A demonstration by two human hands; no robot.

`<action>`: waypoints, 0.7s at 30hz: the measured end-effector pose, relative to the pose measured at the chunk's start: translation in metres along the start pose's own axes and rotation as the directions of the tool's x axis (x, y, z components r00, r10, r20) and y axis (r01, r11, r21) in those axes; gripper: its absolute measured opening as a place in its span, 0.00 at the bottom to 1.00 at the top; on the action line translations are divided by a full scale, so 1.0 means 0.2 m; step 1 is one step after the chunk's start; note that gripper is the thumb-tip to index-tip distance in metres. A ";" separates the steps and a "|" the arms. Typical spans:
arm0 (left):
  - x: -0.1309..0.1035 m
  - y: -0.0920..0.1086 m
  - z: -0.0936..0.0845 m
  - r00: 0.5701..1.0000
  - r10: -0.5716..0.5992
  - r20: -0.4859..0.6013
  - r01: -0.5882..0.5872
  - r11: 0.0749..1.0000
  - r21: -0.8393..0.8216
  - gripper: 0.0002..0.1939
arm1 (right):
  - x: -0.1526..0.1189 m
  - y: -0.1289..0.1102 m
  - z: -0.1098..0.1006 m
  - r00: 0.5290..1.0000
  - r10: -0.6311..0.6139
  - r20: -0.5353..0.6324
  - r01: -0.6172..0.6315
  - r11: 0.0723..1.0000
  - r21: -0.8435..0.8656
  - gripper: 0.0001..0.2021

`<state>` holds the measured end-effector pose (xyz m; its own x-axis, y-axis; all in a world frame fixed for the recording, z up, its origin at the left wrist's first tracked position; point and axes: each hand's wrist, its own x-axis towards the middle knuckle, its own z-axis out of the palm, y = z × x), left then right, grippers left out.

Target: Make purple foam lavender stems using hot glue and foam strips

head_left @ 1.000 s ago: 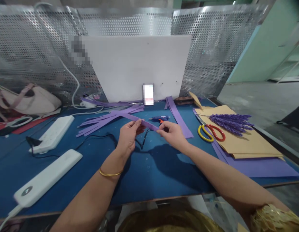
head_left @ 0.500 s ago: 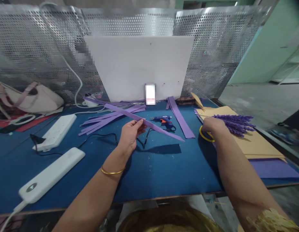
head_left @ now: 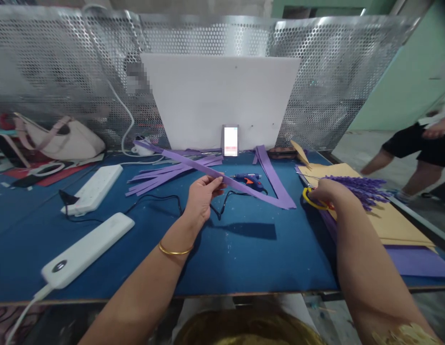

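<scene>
My left hand point(head_left: 201, 197) pinches a long purple paper strip point(head_left: 188, 164) between thumb and fingers, holding it slantwise above the blue table. A shadow of the strip falls on the tabletop. On the right, my right hand point(head_left: 332, 190) is closed on a pair of scissors with yellow handles point(head_left: 309, 201), at the edge of the brown paper sheets point(head_left: 394, 225). Purple artificial lavender point(head_left: 368, 192) lies on those sheets. Behind the held strip rests a blue glue gun point(head_left: 254, 180). More purple strips point(head_left: 159, 178) lie beyond my left hand, and another purple strip point(head_left: 271, 175) behind the glue gun.
A white power strip point(head_left: 96, 189) and a white power bank point(head_left: 89, 251) with cables lie on the left. A lit phone point(head_left: 231, 141) leans against a white board point(head_left: 225, 96). A handbag point(head_left: 66, 139) stands at the far left. Another person point(head_left: 419, 148) is beyond the table at right.
My right hand has lifted the yellow-handled scissors slightly, showing more of the handle. My left hand still pinches the strip. The view has shifted left, and a person has appeared at right.
</scene>
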<state>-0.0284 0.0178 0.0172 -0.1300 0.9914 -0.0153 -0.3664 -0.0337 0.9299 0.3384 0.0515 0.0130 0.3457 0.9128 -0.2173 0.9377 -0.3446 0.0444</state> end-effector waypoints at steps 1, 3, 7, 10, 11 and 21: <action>0.00 0.00 0.00 1.000 0.004 -0.002 -0.004 1.000 0.005 0.23 | -0.01 0.01 -0.02 1.000 -0.014 -0.018 0.015 1.000 0.021 0.13; 0.00 0.00 0.00 1.000 0.017 -0.008 -0.017 1.000 0.013 0.22 | -0.03 0.03 -0.05 0.996 -0.045 -0.083 0.048 0.998 0.037 0.16; 0.00 -0.01 0.00 1.000 0.027 -0.008 -0.027 0.999 0.031 0.21 | -0.07 0.04 -0.10 0.982 -0.013 -0.187 0.057 0.971 0.231 0.16; 0.00 -0.02 0.00 0.999 0.034 0.002 -0.034 0.999 0.033 0.21 | -0.11 -0.04 -0.10 0.958 -0.003 -0.286 0.152 0.852 0.501 0.24; 0.00 -0.01 0.00 0.999 0.038 0.007 -0.038 0.999 0.032 0.21 | -0.13 -0.08 -0.09 0.926 -0.019 -0.378 0.268 0.739 0.619 0.28; 0.00 -0.02 -0.01 0.997 0.069 0.037 -0.072 0.993 0.095 0.19 | -0.40 -0.60 0.08 0.649 -0.475 -0.594 0.704 0.079 0.706 0.28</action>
<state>-0.0287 0.0175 0.0134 -0.1211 0.9907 0.0622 -0.2673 -0.0929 0.9591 0.1969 0.0168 0.0096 -0.2010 0.8865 0.4168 0.2930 0.4604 -0.8380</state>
